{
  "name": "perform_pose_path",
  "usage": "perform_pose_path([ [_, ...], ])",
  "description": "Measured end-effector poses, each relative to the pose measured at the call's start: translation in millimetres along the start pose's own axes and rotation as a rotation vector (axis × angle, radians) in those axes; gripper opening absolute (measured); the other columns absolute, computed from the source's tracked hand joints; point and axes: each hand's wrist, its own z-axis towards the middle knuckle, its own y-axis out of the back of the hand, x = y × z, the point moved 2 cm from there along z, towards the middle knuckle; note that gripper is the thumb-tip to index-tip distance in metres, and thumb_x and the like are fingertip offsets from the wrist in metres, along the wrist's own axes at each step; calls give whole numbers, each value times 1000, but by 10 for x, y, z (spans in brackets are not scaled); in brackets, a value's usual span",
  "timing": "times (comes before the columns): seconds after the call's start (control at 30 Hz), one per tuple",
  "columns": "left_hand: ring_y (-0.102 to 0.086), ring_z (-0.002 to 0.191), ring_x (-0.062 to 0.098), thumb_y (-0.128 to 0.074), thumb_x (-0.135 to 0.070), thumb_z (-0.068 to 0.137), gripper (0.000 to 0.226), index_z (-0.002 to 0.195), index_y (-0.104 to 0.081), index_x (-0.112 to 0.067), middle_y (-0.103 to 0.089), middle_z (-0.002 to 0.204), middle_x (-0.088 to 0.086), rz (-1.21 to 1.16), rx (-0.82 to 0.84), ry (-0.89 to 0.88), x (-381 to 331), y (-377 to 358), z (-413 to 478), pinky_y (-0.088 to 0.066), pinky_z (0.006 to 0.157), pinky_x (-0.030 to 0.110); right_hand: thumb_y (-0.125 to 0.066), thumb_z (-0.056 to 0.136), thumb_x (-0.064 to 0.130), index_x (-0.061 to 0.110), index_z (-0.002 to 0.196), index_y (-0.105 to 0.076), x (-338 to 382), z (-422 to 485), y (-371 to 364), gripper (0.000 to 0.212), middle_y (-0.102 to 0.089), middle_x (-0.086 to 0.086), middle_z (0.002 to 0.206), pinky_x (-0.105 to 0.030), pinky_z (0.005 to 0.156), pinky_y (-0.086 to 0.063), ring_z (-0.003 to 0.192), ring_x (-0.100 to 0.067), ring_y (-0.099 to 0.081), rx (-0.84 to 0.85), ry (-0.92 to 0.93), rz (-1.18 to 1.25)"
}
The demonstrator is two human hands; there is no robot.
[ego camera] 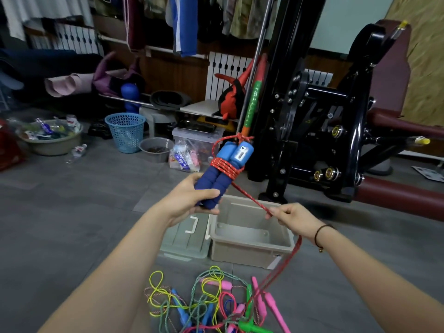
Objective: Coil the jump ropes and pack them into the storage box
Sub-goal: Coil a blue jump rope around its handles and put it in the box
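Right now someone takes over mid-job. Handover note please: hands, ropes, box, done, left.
Left hand: grips the two blue handles held side by side.
Right hand: pinches the red rope, taut from the handles; its slack trails to the floor.
Box: open on the floor, nothing visible inside; lid lies beside it.
Done: several turns of red rope wound round the handles.
Left: wind the slack, put the bundle in the box, then coil the loose pile on the floor in front of the box.
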Motion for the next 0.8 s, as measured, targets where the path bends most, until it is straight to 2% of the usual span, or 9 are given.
perform_pose_path([
  [0.1,-67,76,28,-68,4,80,32,101,-47,-9,-59,107,15,14,-118,-10,91,168,115,-59,60,39,-47,98,31,22,90,-72,75,-88,-88,28,-41,1,61,-20,43,-25,47,-9,-28,106,29,-21],
  [0.17,-65,73,28,-72,2,78,29,94,-53,-12,-59,103,13,51,-201,-46,142,248,169,-59,58,35,-44,99,27,21,96,-69,138,-170,-127,26,-46,6,60,-21,43,-28,49,-9,-32,198,20,-15],
  [0.27,-61,69,22,-75,0,75,31,97,-61,-17,-62,94,8,143,-284,-99,203,281,207,-54,56,29,-42,99,27,29,104,-65,266,-309,-177,24,-49,10,57,-20,43,-32,48,-8,-36,321,54,-88],
  [0.37,-59,66,17,-75,1,74,33,98,-64,-19,-63,89,5,215,-305,-115,258,224,231,-52,54,26,-44,98,29,38,105,-64,421,-429,-243,23,-52,10,58,-27,53,-39,55,-16,-42,424,119,-172],
  [0.43,-60,65,18,-77,-1,73,36,101,-65,-20,-65,89,6,302,-276,-112,303,174,259,-52,51,23,-46,98,29,34,105,-65,556,-492,-242,21,-54,9,57,-23,57,-39,55,-12,-44,443,174,-216],
  [0.53,-62,68,16,-81,-6,68,40,101,-70,-27,-69,87,2,511,-183,-118,357,57,270,-52,55,25,-50,96,33,23,98,-71,792,-558,-131,23,-56,9,52,-10,54,-34,47,-2,-42,418,253,-333],
  [0.63,-60,69,6,-82,-9,67,42,102,-71,-29,-68,81,-12,728,-80,-164,373,-72,254,-48,64,15,-55,93,34,22,83,-72,958,-560,48,23,-58,8,50,-9,54,-34,46,0,-44,371,292,-408],
  [0.73,-60,82,1,-83,-12,68,44,107,-70,-28,-67,93,-15,880,31,-216,335,-189,187,-39,69,6,-58,91,34,18,78,-73,1007,-479,244,26,-58,6,48,-11,59,-40,47,0,-48,318,268,-397],
  [0.8,-57,90,-2,-82,-11,69,45,110,-70,-26,-66,99,-16,942,128,-254,314,-261,142,-33,72,-3,-60,88,38,19,75,-73,1016,-411,346,27,-55,6,47,-13,57,-40,45,-1,-44,270,266,-419],
])
